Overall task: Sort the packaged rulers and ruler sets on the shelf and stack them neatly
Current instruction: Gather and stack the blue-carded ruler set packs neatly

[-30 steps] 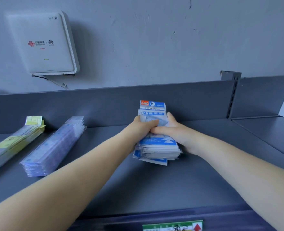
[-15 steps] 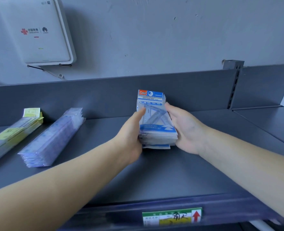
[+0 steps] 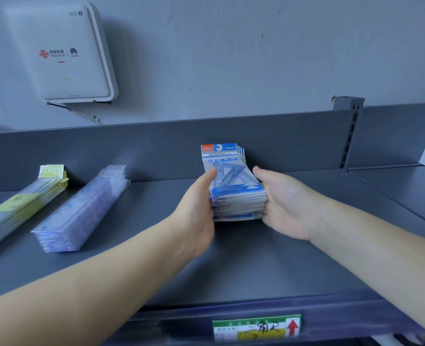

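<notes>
A stack of blue-and-white "GEOMETRIC" ruler sets (image 3: 232, 181) lies on the grey shelf (image 3: 269, 265), near its back wall. My left hand (image 3: 198, 211) presses flat against the stack's left side, fingers straight. On the right side my right hand (image 3: 285, 203) does the same, palm toward the packs. At the left of the shelf lies a stack of clear packaged rulers with purple print (image 3: 81, 211), and further left a pile of rulers with yellow labels (image 3: 21, 203).
A white WiFi box (image 3: 59, 53) hangs on the wall above the shelf's back panel. A slotted upright (image 3: 350, 136) divides this shelf from the one to the right. A green-and-yellow price label with a red arrow (image 3: 256, 328) sits on the front rail.
Both hands have come off the top of the ruler-set stack and now flank its sides. The stack looks squarer than before, and the view has dropped slightly.
</notes>
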Motion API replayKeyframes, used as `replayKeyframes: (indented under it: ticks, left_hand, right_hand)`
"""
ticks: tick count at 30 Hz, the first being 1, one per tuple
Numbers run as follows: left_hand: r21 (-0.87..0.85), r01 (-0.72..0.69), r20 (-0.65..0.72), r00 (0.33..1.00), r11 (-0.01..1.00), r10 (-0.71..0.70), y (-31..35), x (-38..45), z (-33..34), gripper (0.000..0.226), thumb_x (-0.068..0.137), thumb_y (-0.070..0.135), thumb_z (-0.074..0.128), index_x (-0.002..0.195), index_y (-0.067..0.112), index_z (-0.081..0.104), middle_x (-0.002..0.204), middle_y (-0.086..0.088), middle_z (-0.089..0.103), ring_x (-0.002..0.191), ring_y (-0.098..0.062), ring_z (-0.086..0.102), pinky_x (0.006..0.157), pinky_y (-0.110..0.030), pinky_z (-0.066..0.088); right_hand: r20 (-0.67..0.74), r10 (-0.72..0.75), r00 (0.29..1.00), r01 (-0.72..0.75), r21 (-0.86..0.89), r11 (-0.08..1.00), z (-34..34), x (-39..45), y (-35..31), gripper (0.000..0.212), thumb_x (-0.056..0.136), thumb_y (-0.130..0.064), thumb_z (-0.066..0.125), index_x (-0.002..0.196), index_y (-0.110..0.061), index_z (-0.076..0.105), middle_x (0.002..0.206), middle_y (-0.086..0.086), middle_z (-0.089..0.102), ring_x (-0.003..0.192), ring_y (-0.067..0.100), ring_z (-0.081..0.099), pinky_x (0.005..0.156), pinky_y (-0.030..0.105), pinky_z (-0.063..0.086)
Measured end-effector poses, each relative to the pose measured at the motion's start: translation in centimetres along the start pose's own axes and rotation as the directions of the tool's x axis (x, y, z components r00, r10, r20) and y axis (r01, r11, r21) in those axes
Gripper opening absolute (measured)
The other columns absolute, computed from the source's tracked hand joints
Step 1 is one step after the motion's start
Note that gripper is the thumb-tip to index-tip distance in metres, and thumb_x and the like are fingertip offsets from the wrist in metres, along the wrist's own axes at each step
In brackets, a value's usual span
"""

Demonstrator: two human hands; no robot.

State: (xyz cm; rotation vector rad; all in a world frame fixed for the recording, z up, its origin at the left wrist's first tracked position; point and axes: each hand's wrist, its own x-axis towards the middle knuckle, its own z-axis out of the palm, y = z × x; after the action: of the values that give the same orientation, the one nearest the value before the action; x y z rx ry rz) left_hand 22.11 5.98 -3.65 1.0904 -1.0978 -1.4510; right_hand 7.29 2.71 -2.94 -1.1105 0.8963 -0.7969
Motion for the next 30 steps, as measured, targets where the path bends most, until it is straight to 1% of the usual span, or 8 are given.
replayKeyframes:
  ticks: [4,8,11,13,19,22,26,30]
  left_hand:
    - [-0.028,0.017,-0.021,1.000,0.999,-0.017,0.4,0.5,-0.1,0.050,0.098,0.042,0.028,0.127,0.014,0.058,0.119,-0.007,0.067,0.113,-0.022,0.061,0.099,-0.030,0.043]
    - [0.066,0.005,-0.058,0.998,0.998,-0.001,0.6,0.3,-0.2,0.040,0.098,0.035,0.035,0.125,0.018,0.059,0.116,-0.002,0.069,0.102,-0.017,0.064,0.088,-0.028,0.049]
    - [0.180,0.010,-0.156,0.988,0.984,0.019,0.6,0.4,-0.9,0.045,0.086,0.048,0.048,0.123,0.026,0.062,0.121,0.008,0.065,0.120,-0.013,0.055,0.109,-0.033,0.036]
    - [0.208,0.020,-0.155,0.988,0.978,0.012,0.5,0.6,-1.1,0.048,0.083,0.051,0.050,0.123,0.027,0.061,0.123,0.009,0.064,0.122,-0.012,0.053,0.112,-0.031,0.031]
    - [0.104,0.039,-0.112,0.993,0.994,-0.027,0.2,0.4,-0.1,0.032,0.097,0.035,0.041,0.120,0.023,0.060,0.113,0.003,0.069,0.106,-0.014,0.063,0.103,-0.033,0.041]
    - [-0.009,0.051,-0.144,0.988,0.999,-0.052,0.6,0.2,0.6,0.029,0.098,0.030,0.040,0.115,0.022,0.062,0.105,0.002,0.071,0.090,-0.012,0.067,0.078,-0.026,0.050]
    - [-0.099,0.106,-0.125,0.985,0.989,-0.118,1.3,-0.1,0.6,0.040,0.099,0.031,0.036,0.122,0.010,0.060,0.106,-0.007,0.072,0.078,-0.015,0.069,0.063,-0.024,0.053]
    - [-0.183,0.117,-0.109,0.984,0.976,-0.139,1.8,-0.3,1.0,0.043,0.096,0.031,0.038,0.122,0.006,0.061,0.112,-0.014,0.069,0.089,-0.024,0.067,0.071,-0.031,0.053]
  right_hand:
    - [-0.026,-0.018,1.000,0.018,0.028,0.999,0.3,0.3,0.0,0.040,0.099,-0.039,0.033,0.126,-0.022,0.057,0.119,0.000,0.067,0.113,0.017,0.060,0.105,0.033,0.039]
    - [-0.045,-0.026,0.999,0.025,-0.016,1.000,0.5,0.5,0.3,0.036,0.099,-0.037,0.037,0.127,-0.023,0.056,0.120,-0.003,0.066,0.116,0.014,0.058,0.112,0.034,0.033]
    - [-0.052,-0.034,0.998,0.032,-0.039,0.999,0.4,0.4,0.4,0.035,0.099,-0.033,0.038,0.127,-0.022,0.055,0.121,-0.005,0.065,0.116,0.011,0.057,0.112,0.032,0.031]
    - [-0.056,-0.032,0.998,0.030,-0.043,0.999,0.2,0.3,0.4,0.035,0.100,-0.032,0.037,0.127,-0.020,0.055,0.120,-0.005,0.065,0.115,0.011,0.057,0.111,0.032,0.033]
    - [-0.098,-0.014,0.995,0.009,-0.053,0.999,0.6,0.0,0.5,0.033,0.099,-0.032,0.040,0.126,-0.021,0.056,0.119,-0.005,0.065,0.115,0.010,0.055,0.111,0.028,0.029]
    - [-0.110,-0.016,0.994,0.011,-0.043,0.999,0.9,0.3,0.6,0.032,0.098,-0.034,0.040,0.122,-0.022,0.058,0.117,-0.004,0.066,0.115,0.012,0.056,0.114,0.033,0.027]
    - [-0.101,-0.017,0.995,0.016,-0.013,1.000,0.8,0.2,0.3,0.034,0.099,-0.034,0.039,0.123,-0.020,0.058,0.115,-0.002,0.068,0.111,0.014,0.060,0.110,0.034,0.035]
    - [-0.087,-0.019,0.996,0.022,0.029,0.999,0.8,0.3,0.3,0.034,0.096,-0.037,0.042,0.122,-0.022,0.059,0.115,0.000,0.068,0.111,0.018,0.061,0.109,0.037,0.037]
